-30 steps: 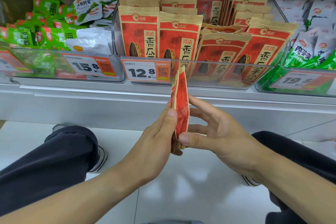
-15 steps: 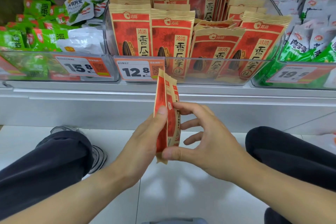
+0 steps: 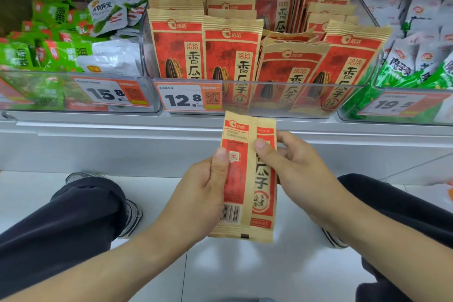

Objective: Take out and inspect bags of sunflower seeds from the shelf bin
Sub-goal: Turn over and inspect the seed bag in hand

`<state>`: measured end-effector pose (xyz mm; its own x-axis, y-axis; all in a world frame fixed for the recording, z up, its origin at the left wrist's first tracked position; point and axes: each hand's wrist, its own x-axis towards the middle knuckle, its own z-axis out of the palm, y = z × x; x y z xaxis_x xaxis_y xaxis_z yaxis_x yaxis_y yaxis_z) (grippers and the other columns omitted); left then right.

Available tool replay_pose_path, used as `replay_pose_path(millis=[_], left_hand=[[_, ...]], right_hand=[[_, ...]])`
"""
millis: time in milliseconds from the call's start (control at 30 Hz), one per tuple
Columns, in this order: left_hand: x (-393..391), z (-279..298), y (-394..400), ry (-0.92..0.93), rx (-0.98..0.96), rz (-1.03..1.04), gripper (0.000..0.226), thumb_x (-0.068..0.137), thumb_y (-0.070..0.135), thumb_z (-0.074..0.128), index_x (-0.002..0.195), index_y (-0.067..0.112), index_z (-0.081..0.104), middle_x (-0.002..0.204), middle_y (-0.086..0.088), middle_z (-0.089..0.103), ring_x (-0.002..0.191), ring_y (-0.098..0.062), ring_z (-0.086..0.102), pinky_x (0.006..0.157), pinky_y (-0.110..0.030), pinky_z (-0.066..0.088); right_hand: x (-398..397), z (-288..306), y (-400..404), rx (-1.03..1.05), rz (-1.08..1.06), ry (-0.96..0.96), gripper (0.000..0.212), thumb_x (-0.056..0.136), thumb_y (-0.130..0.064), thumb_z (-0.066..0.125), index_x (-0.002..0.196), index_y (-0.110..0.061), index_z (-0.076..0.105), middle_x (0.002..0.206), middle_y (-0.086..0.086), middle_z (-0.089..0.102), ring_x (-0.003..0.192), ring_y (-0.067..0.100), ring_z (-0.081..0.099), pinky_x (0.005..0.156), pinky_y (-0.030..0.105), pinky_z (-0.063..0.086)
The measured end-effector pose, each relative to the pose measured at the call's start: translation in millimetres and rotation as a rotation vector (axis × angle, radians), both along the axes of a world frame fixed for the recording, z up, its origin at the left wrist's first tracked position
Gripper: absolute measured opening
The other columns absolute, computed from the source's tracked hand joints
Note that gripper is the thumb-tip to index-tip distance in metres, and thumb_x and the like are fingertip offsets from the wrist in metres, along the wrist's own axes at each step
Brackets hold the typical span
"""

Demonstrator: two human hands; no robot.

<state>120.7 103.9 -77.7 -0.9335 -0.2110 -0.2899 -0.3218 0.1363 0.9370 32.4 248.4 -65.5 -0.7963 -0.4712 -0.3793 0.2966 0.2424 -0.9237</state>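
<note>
The left hand grasps the held bag of sunflower seeds along its left edge: the thumb lies flat across the printed face and the remaining fingers are hidden behind the bag. The right hand grasps the same bag along its right edge, thumb pressed on the front near the upper third, fingers curled round the back. The bag stands upright between the two hands, with a barcode at its lower left, just right of the left palm, and large dark characters running down the tan strip under the right thumb. Its bottom seam hangs below both hands.

Directly above and beyond the hands sits the clear shelf bin, well apart from the held bag. Inside it, rows of matching red-and-tan bags stand upright, the front row leaning against the transparent front wall; the bags toward the right lean left. A price label reading 12.8 is fixed to the bin front, just above the top of the held bag and slightly left.

Up and left of the left hand, a neighbouring bin holds green and white packets behind a 15.8 label. Up and right of the right hand, another bin holds white and green packets behind a blurred 19.5 label.

Below the forearms, dark trouser legs and a shoe rest on a pale tiled floor.
</note>
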Motion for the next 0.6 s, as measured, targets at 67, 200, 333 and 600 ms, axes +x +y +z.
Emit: replay_pose_path(millis=[67,200,333,600], left_hand=[[-5.0,-1.1,-2.7,-0.034,-0.055,-0.014,0.048,0.101,0.048,0.030,0.101,0.018,0.068,0.088,0.002,0.078,0.082,-0.012,0.074,0.074,-0.026,0.057],[-16.1,-2.0,-11.1,-0.080,-0.051,0.054,0.016,0.108,0.025,0.040,0.117,0.031,0.052,0.096,0.006,0.076,0.084,-0.007,0.073,0.074,-0.022,0.057],[-24.4,2.1,-10.2,-0.035,-0.184,0.069,0.022,0.107,0.027,0.042,0.128,0.033,0.047,0.103,0.009,0.071,0.089,-0.006,0.070,0.083,-0.031,0.057],[-25.5,11.4,-2.3,-0.080,-0.418,-0.088,0.053,0.102,0.049,0.039,0.150,0.027,0.030,0.089,0.023,0.057,0.085,0.015,0.057,0.068,-0.004,0.044]], right_hand=[[-2.8,1.3,1.8,0.007,-0.015,0.005,0.023,0.102,-0.032,0.053,0.113,-0.015,0.063,0.085,0.003,0.079,0.078,0.017,0.076,0.077,0.035,0.057],[-4.0,6.7,4.6,0.040,0.058,0.035,0.032,0.103,-0.033,0.049,0.104,-0.003,0.061,0.081,0.008,0.079,0.071,0.020,0.076,0.065,0.033,0.061],[3.1,8.9,4.7,0.025,0.128,0.087,0.031,0.104,-0.028,0.048,0.101,-0.002,0.065,0.078,0.007,0.078,0.067,0.019,0.075,0.057,0.028,0.059],[5.0,4.9,7.4,0.021,0.143,0.173,0.031,0.104,-0.023,0.049,0.094,-0.004,0.071,0.077,0.006,0.077,0.071,0.018,0.076,0.060,0.028,0.060]])
